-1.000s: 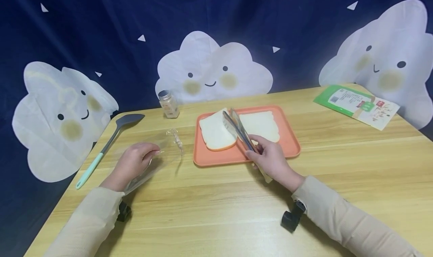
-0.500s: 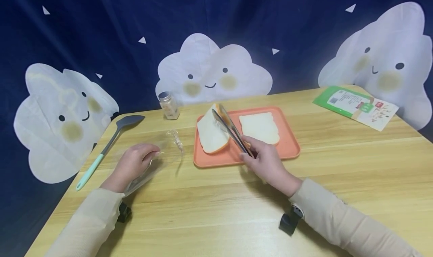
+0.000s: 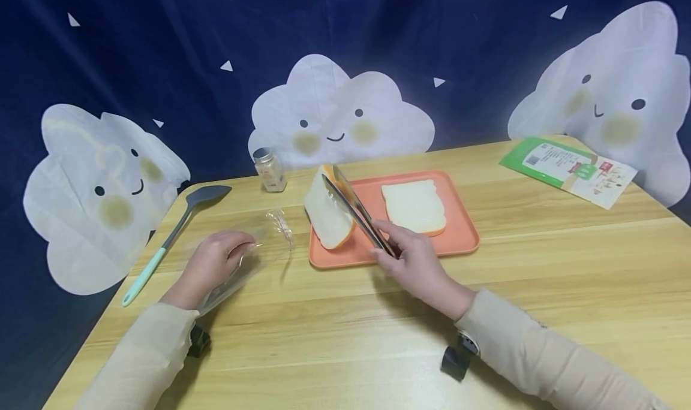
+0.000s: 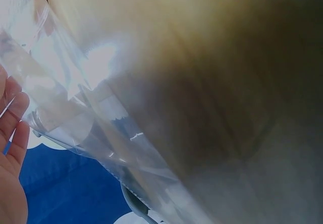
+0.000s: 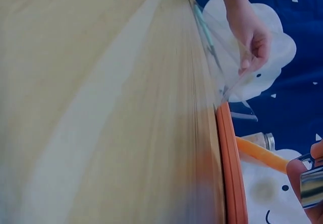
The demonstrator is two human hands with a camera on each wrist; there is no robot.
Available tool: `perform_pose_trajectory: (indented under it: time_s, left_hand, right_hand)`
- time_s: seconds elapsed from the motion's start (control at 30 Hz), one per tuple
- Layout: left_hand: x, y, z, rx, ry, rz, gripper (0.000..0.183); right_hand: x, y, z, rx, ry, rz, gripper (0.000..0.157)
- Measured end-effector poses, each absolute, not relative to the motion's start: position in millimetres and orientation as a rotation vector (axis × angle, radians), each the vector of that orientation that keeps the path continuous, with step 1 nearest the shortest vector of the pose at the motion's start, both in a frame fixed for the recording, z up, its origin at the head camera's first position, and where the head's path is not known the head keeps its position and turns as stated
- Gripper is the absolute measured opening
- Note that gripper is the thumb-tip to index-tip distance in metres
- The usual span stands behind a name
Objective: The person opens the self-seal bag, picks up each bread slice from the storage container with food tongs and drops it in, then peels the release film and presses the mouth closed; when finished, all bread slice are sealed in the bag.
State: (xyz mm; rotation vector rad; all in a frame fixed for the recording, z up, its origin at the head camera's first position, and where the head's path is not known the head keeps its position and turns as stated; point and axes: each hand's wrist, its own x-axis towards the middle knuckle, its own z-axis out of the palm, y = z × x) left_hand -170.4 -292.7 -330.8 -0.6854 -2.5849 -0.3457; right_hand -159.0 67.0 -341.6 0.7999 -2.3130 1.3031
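My left hand (image 3: 218, 263) pinches a clear plastic bag (image 3: 267, 233) by its edge, with the bag's mouth toward the tray; the see-through film fills much of the left wrist view (image 4: 96, 113). In my right hand (image 3: 415, 260) are metal tongs (image 3: 356, 209), their ends around a bread slice (image 3: 326, 215). That slice stands tilted over the left end of the orange tray (image 3: 345, 259), its crust edge up. A second bread slice (image 3: 414, 203) lies flat on the tray's right half. The right wrist view catches only part of the tongs (image 5: 312, 186) at its edge.
A spatula (image 3: 173, 236) with a mint handle lies at the table's left edge. Behind the bag stands a small seasoning jar (image 3: 270, 170). Far right, a green and white packet (image 3: 569, 169) lies flat. A dark blue cloud-print curtain (image 3: 345, 14) hangs behind the table.
My right hand has moved left with the tongs, lifting and tilting the left bread slice toward the bag, away from the other slice. My left hand has stayed in place.
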Motion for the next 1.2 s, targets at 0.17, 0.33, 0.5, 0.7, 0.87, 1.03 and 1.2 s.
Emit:
perform_pose_trajectory:
  time_s: [0.17, 0.33, 0.5, 0.7, 0.87, 1.03, 1.2]
  left_hand:
    - [-170, -292, -331, -0.689, -2.583, -0.347, 0.01]
    - [-170, -293, -331, -0.685, -2.582, -0.344, 0.009]
    - [-170, -293, -331, -0.682, -2.587, -0.343, 0.009]
    - [-170, -293, -333, -0.687, -2.575, -0.346, 0.009]
    - [-170, -292, -332, -0.688, -2.58, -0.349, 0.01]
    - [-170, -292, -330, -0.694, -2.577, -0.339, 0.009]
    - [-170, -291, -330, -0.696, -2.57, -0.333, 0.01]
  right_hand:
    - [-157, 63, -341, 0.822, -2.29, 1.333, 0.046]
    - [-154, 58, -341, 0.837, -2.258, 1.357, 0.047]
    - [-152, 51, -344, 0.886, -2.213, 1.409, 0.047]
    - [-151, 45, -347, 0.919, -2.208, 1.407, 0.048]
    - [-148, 44, -350, 0.9, -2.271, 1.417, 0.049]
    - [-149, 42, -351, 0.882, -2.309, 1.417, 0.05]
    - [-152, 40, -355, 0.855, -2.379, 1.482, 0.05]
